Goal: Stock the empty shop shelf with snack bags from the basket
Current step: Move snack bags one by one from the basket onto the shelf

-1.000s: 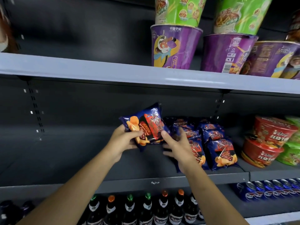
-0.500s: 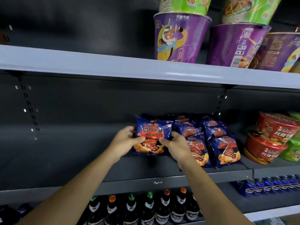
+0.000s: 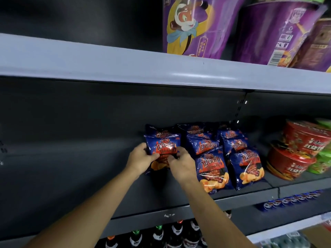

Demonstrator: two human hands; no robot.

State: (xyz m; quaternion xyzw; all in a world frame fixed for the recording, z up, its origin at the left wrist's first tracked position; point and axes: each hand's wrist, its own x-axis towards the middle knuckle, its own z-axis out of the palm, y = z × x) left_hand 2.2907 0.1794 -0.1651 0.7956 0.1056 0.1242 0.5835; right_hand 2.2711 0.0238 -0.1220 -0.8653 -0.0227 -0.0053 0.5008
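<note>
Both hands — left hand (image 3: pixel 141 159), right hand (image 3: pixel 180 162) — each grip clamped on the glossy blue crisp bag (image 3: pixel 162 149), mid-frame on the dark metal shelf (image 3: pixel 71 176).

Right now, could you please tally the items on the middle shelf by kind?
Blue snack bags: 8 that I can make out; the back ones overlap
Red noodle bowls: 2
Green noodle bowls: 2, partly cut off by the frame edge
Total: 12
</note>
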